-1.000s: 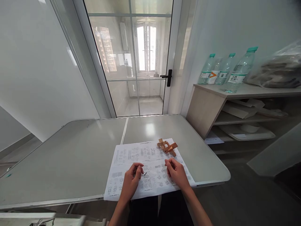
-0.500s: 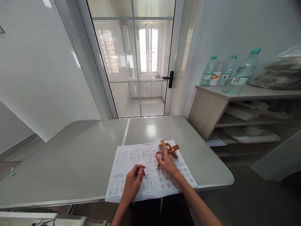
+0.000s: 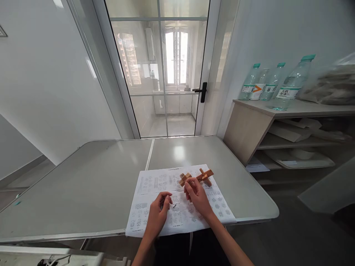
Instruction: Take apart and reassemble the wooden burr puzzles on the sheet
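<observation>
A printed instruction sheet (image 3: 155,184) lies on the grey table (image 3: 83,184) in front of me. On its far edge sit wooden puzzle pieces. My right hand (image 3: 196,196) pinches one wooden piece (image 3: 184,178) with its fingertips, just left of the remaining wooden cluster (image 3: 206,176). The piece and the cluster lie apart. My left hand (image 3: 157,213) rests on the sheet with its fingers curled in towards the thumb, and nothing shows in them. A small dark speck (image 3: 174,205) lies on the paper beside its fingertips.
A wooden shelf unit (image 3: 249,125) stands right of the table, with several water bottles (image 3: 273,83) and a plastic bag (image 3: 330,85) on top. A glass door (image 3: 163,74) with a black handle is behind the table. The table's right corner (image 3: 273,212) is rounded.
My right hand reached forward from the sheet to the wooden puzzle and drew one piece off to the left, so the puzzle lies in two parts. The left hand stayed put.
</observation>
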Action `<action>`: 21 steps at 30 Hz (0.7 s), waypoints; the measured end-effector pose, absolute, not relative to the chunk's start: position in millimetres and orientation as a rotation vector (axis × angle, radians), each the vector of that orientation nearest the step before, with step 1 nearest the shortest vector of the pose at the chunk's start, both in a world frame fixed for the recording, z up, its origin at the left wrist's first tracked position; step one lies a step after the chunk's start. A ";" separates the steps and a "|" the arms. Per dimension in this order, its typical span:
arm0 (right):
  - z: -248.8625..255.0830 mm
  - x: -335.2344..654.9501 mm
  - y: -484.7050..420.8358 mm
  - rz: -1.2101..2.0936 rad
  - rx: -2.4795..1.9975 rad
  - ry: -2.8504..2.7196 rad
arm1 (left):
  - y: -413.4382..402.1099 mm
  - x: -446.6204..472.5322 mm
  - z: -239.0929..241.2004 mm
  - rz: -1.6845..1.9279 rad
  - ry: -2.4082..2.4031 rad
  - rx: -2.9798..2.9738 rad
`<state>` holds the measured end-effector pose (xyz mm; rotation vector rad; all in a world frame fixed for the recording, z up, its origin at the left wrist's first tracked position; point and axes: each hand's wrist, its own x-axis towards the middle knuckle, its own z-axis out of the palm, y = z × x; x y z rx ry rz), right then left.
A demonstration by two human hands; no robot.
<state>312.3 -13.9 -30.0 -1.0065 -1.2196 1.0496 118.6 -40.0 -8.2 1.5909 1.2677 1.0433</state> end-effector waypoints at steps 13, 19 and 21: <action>-32.7 303.6 -54.7 1.123 -0.935 -1.442 | -42.6 117.0 3.7 0.888 1.042 1.564; -24.9 304.3 -59.3 1.094 -0.914 -1.541 | -42.7 118.7 6.8 0.866 1.067 1.611; -25.0 303.4 -59.3 1.103 -0.917 -1.536 | -41.7 118.4 4.1 0.914 1.071 1.591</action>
